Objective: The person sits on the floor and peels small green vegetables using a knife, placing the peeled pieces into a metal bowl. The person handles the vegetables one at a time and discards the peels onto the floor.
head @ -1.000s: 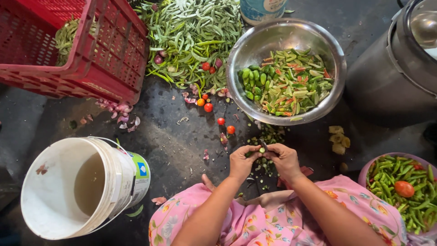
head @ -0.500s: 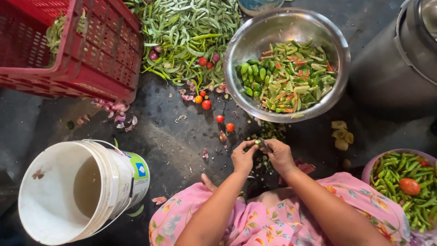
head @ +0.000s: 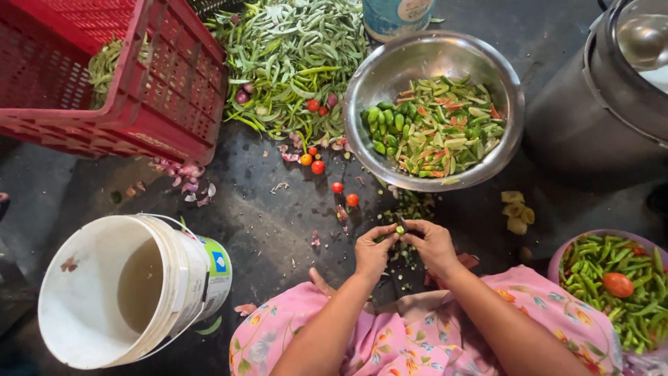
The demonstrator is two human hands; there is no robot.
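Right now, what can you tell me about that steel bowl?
The steel bowl is round, shiny metal and stands upright on the dark floor, beyond the hands. It is partly filled with cut green vegetable pieces, some with red bits. A pile of green pods lies against its left side; a large metal pot stands to its right.

A white plastic bucket (head: 122,292) lies tipped on its side at the lower left of the dark floor, and on its outer wall sits a label (head: 218,268) in white and green with a small blue square. At the top edge, above a steel bowl (head: 369,90), stands a round container (head: 396,15) wrapped in a teal and cream label, only its lower part showing.
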